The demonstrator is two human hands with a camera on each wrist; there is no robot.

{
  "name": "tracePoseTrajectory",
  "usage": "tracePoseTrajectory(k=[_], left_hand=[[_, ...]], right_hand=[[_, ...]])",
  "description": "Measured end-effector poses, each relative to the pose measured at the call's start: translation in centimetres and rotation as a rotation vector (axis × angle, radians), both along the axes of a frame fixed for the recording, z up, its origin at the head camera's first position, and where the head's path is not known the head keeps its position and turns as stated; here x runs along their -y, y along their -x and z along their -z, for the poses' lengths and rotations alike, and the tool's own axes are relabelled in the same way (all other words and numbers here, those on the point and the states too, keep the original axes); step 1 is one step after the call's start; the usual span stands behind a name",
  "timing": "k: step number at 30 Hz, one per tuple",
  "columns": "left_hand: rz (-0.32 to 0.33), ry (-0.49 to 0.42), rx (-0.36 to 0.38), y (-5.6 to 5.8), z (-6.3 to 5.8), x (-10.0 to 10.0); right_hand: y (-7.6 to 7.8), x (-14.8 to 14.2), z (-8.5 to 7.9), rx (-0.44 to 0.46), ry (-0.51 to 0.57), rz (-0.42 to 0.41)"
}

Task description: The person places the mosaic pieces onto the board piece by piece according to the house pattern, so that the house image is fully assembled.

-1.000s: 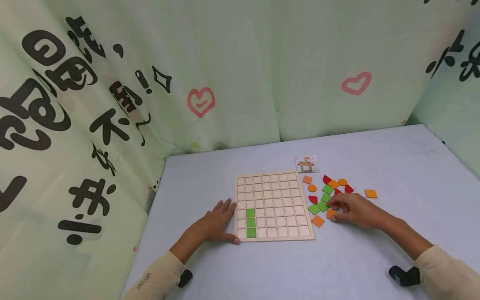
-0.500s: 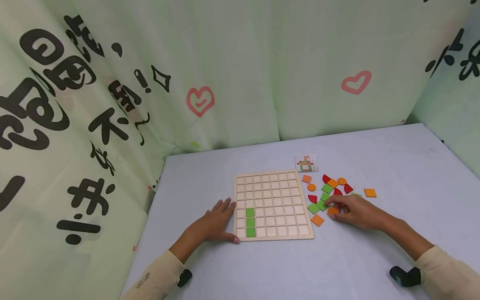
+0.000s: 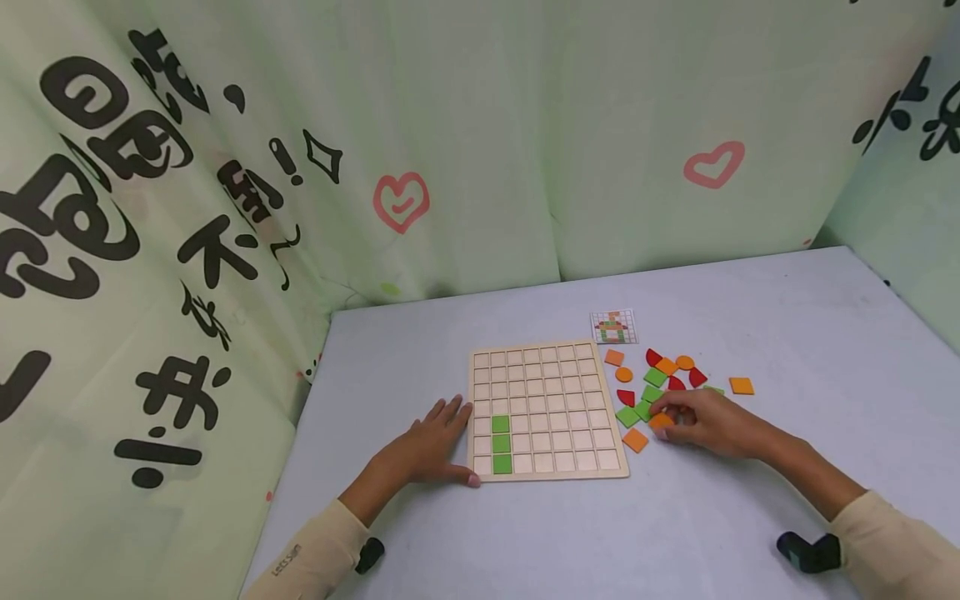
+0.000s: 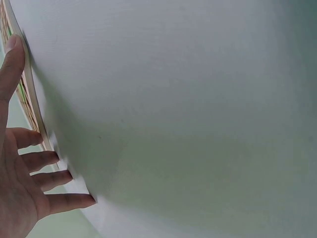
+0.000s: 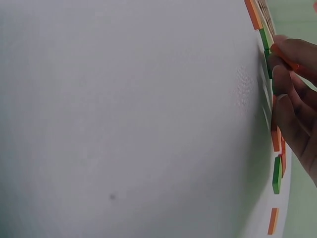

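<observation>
From here I see the right hand (image 3: 701, 421) pinching an orange tile (image 3: 660, 422) between thumb and fingers, just right of the board (image 3: 557, 406). Green, red and orange pieces (image 3: 635, 441) lie loose around it. The left hand (image 3: 435, 446) grasps nothing; its fingers spread against the board's left edge. Three green tiles (image 3: 502, 444) fill one column's bottom cells. A card (image 3: 613, 327) lies beyond.

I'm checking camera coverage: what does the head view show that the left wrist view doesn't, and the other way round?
Only the head view: the right hand pinching an orange tile, and the pattern card. Only the left wrist view: the palm side of the left hand. Both: the left hand, the board and the pale tabletop.
</observation>
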State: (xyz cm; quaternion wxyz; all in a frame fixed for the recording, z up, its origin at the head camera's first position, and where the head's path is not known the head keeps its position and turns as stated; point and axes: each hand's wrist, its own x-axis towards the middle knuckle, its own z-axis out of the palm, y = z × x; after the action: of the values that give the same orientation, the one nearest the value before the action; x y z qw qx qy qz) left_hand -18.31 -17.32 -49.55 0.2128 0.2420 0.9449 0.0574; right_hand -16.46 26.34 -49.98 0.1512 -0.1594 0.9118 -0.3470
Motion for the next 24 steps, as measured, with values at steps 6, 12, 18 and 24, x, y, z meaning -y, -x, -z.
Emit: tracePoseTrajectory(k=[6, 12, 18, 24], left_hand=[[-0.007, 0.002, -0.001, 0.0, -0.1, -0.1], [-0.004, 0.0, 0.0, 0.0, -0.1, -0.2], [-0.011, 0.014, 0.005, 0.0, -0.1, -0.2], [-0.013, 0.016, 0.006, -0.1, -0.2, -0.2]], right_hand=[[0.1, -0.1, -0.3, 0.054, 0.099, -0.025], [0.3, 0.4, -0.7, 0.12, 0.184, -0.052], [0.5, 1.6, -1.0, 0.139, 0.215, -0.092], [0.5, 3.1, -1.2, 0.12, 0.236, -0.119]])
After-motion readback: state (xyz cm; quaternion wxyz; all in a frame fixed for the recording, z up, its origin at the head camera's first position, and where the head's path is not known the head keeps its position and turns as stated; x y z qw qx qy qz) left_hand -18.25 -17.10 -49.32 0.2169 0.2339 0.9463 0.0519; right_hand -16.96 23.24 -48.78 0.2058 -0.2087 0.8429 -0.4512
